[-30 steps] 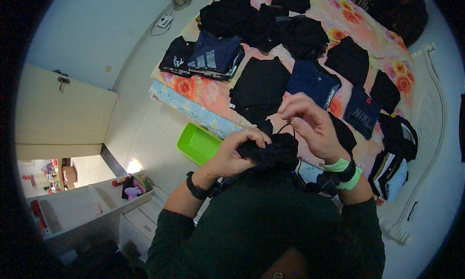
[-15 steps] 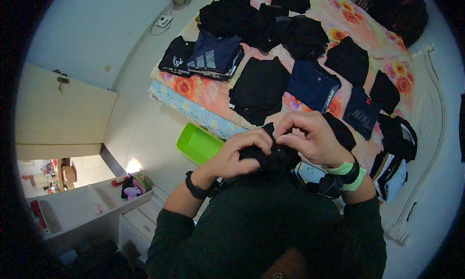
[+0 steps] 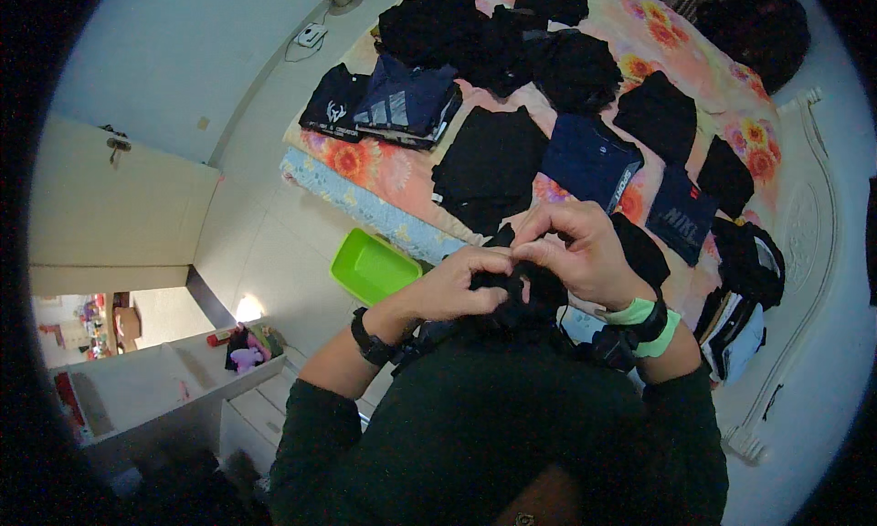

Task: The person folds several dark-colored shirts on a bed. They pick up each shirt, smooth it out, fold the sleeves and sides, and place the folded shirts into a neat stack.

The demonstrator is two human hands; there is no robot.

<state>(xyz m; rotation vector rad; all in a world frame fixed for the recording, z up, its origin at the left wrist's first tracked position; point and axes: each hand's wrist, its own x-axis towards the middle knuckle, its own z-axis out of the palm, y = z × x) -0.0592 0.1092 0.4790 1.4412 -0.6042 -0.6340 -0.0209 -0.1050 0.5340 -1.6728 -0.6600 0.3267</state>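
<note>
In front of my chest, a bunched black garment [image 3: 530, 299] hangs from both hands; its exact kind is hard to make out. My left hand [image 3: 455, 286] is closed on its left side, the thumb and fingers curled into the dark cloth. With thumb and forefinger, my right hand [image 3: 577, 254] pinches the upper edge of the same cloth, right beside my left fingertips. Just beyond them, a folded black garment [image 3: 489, 170] and a folded navy T-shirt [image 3: 589, 160] lie on the bed.
The bed [image 3: 658, 32] has a floral sheet and bears several dark clothing piles [image 3: 429, 32]. A stack of folded shirts [image 3: 402, 101] sits at its left edge. On the floor stands a green plastic basin [image 3: 373, 268]. A white headboard [image 3: 813, 215] rises at right; a low shelf [image 3: 146, 393] is at left.
Both hands have shifted slightly, and my fingertips have come closer together on the black garment. My right hand has moved a little left. The bed and its clothes look the same.
</note>
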